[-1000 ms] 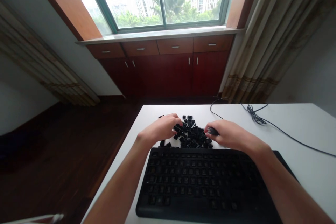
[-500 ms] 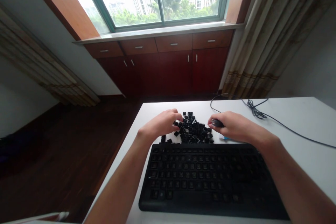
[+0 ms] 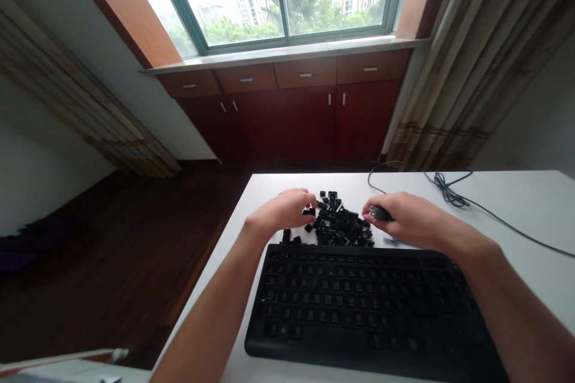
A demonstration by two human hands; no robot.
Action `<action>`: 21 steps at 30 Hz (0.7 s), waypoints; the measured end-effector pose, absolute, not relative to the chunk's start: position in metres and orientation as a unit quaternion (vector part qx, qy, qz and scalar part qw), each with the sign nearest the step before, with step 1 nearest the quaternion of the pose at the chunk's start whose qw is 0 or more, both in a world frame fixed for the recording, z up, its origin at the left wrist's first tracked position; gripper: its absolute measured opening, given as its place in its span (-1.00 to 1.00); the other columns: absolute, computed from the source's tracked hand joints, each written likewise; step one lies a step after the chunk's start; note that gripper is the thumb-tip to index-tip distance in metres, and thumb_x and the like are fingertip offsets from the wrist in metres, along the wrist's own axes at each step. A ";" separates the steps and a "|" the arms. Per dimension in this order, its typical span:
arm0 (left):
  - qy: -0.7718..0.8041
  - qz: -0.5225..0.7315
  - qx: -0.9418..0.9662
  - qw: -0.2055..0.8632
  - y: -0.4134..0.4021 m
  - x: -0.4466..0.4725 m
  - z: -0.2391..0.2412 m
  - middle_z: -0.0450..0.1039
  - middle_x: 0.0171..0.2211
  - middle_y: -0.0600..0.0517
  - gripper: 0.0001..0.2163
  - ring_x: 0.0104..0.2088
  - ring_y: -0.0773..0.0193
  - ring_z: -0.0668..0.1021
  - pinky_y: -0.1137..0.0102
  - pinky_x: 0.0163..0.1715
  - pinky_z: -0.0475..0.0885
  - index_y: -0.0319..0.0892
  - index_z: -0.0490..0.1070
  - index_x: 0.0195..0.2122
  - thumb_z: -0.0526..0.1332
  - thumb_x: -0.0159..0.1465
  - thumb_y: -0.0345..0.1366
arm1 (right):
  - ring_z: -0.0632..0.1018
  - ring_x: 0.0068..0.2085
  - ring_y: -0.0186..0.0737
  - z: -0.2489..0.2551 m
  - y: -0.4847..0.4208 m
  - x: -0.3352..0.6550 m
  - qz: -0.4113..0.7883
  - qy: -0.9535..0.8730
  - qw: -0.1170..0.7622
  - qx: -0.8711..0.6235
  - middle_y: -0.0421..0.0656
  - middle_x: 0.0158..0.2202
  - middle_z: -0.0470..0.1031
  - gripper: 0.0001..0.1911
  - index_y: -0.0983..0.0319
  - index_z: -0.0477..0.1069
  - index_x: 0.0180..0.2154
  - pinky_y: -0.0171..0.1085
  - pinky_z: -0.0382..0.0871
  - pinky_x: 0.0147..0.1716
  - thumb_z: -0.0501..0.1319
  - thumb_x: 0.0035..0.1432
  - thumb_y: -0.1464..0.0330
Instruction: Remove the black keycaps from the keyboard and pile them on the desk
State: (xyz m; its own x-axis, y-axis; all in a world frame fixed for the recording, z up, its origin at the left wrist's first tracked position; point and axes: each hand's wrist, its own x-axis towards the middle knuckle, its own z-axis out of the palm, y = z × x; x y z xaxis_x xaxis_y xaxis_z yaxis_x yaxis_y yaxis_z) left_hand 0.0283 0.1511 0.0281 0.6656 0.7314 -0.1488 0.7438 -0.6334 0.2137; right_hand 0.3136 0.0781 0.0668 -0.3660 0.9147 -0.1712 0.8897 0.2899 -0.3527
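Observation:
A heap of loose black keycaps (image 3: 342, 225) lies on the white table (image 3: 516, 215) just beyond a black keyboard (image 3: 359, 305). My left hand (image 3: 283, 212) rests at the heap's left edge, fingers curled with a keycap pinched at the fingertips. On the heap's right side, my right hand (image 3: 411, 220) is curled around a small dark object (image 3: 380, 213) that I cannot make out. Both forearms reach over the keyboard.
A black cable (image 3: 453, 197) runs across the table's far right. A small blue item (image 3: 393, 240) peeks out under my right hand. Beyond the table stand red-brown cabinets (image 3: 291, 114) under a window, with curtains (image 3: 476, 66) on both sides and dark wood floor to the left.
Both hands stayed at the keycap heap with only small finger shifts. The camera tilted a little, so the table and keyboard sit slightly differently in view.

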 end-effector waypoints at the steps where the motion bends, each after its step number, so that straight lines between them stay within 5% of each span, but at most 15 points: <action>1: 0.408 -0.023 0.903 0.129 0.151 0.028 0.028 0.51 -0.08 0.00 -0.75 -0.18 0.18 0.58 0.39 -0.23 0.42 -0.05 0.51 -0.03 0.30 0.28 -0.19 | 0.56 -0.29 -0.18 0.067 0.078 0.313 0.197 -0.803 0.029 -0.561 -0.20 -0.26 0.62 -0.87 0.07 0.54 -0.22 -0.30 0.25 -0.34 0.20 0.23 0.30; 21: 0.391 0.012 0.907 0.154 0.152 0.032 0.020 0.55 -0.12 0.01 -0.85 -0.20 0.24 0.58 0.41 -0.14 0.45 -0.08 0.61 -0.16 0.35 0.25 -0.30 | 0.60 -0.19 -0.09 0.071 0.072 0.308 0.187 -0.799 0.023 -0.571 -0.17 -0.19 0.65 -0.78 0.05 0.56 -0.13 -0.25 0.31 -0.26 0.19 0.23 0.27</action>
